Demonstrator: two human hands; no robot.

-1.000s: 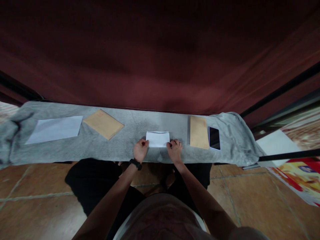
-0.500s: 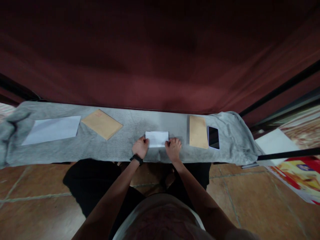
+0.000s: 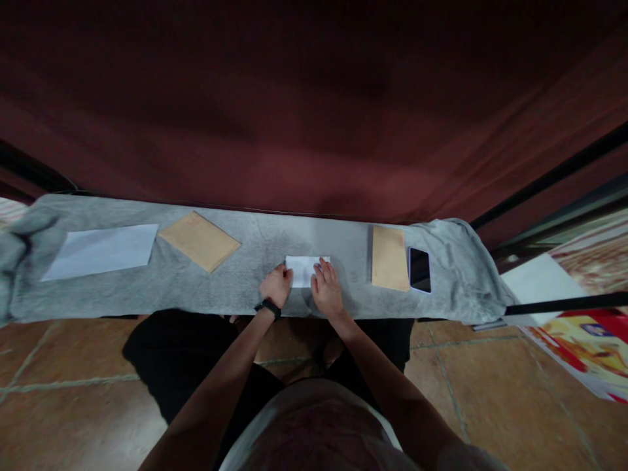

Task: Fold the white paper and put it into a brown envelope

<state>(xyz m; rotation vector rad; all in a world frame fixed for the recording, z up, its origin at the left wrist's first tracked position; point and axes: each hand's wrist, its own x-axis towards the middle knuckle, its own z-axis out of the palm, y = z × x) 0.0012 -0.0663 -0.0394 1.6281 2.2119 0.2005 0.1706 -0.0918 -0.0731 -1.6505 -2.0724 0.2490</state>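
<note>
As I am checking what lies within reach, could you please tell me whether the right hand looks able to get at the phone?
Probably yes: the right hand rests on the small paper and would have to leave it, but nothing covers the phone, and only a flat-lying envelope is between.

The folded paper looks white from here; both envelopes are tan, the cloth mottled grey, the phone black, lilac-edged.
</note>
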